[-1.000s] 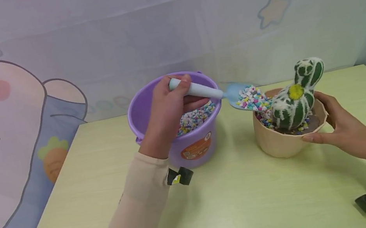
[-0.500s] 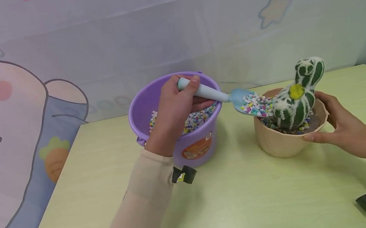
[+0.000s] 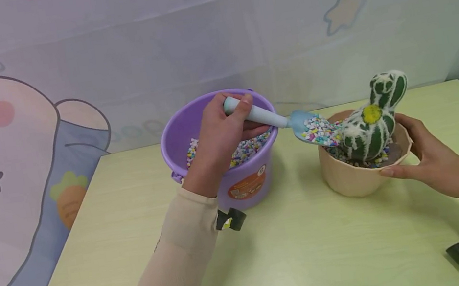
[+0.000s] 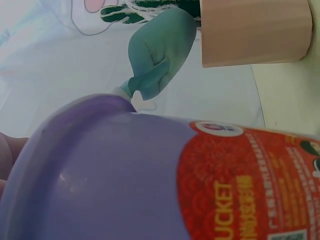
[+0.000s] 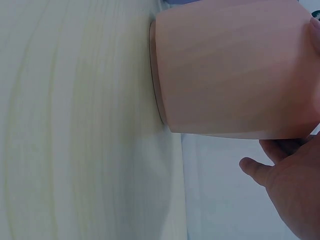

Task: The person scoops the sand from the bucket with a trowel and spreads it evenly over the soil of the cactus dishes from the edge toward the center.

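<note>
My left hand grips the pale handle of a small blue hand trowel above the right rim of a purple bucket. Multicoloured pebbles lie on the blade, whose tip reaches over the left rim of a beige flowerpot. In the pot stands a green cactus with white fuzz and a yellow flower, brown soil and some pebbles round its base. My right hand holds the pot's right side, thumb at the front rim. The left wrist view shows the trowel blade from below.
More coloured pebbles fill the lower part of the bucket. Bucket and pot stand on a light wooden table. Behind it hangs a printed cloth with a bear and a star.
The left hand and trowel have shifted slightly right, bringing the blade closer to the cactus, then stayed nearly still. The right hand and the pot have hardly moved.
</note>
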A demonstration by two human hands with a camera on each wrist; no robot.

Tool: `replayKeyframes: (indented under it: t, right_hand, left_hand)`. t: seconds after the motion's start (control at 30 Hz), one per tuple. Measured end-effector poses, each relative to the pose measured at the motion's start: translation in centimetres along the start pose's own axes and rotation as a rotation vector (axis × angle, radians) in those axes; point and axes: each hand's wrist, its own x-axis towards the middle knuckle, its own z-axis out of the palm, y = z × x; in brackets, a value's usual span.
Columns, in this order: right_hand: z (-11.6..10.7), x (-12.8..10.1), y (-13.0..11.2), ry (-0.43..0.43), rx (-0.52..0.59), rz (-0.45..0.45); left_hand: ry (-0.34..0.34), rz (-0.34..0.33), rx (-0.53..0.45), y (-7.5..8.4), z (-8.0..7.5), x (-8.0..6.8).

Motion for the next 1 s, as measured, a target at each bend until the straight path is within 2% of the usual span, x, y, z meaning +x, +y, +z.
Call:
replayKeyframes:
  t: [0.5, 0.8, 1.0]
  right_hand:
    - [0.1, 0.29, -0.09, 0.008, -0.012, 0.031]
    - [0.16, 0.18, -0.18, 0.009, -0.003, 0.021]
    - [0.19, 0.17, -0.21, 0.009, 0.004, 0.017]
  left_hand:
    - [-0.006, 0.018, 0.015, 0.0, -0.09, 0.04]
    - [-0.054, 0.074, 0.029, -0.06, 0.12, -0.18]
    - [-0.062, 0.082, 0.038, -0.14, 0.13, -0.11]
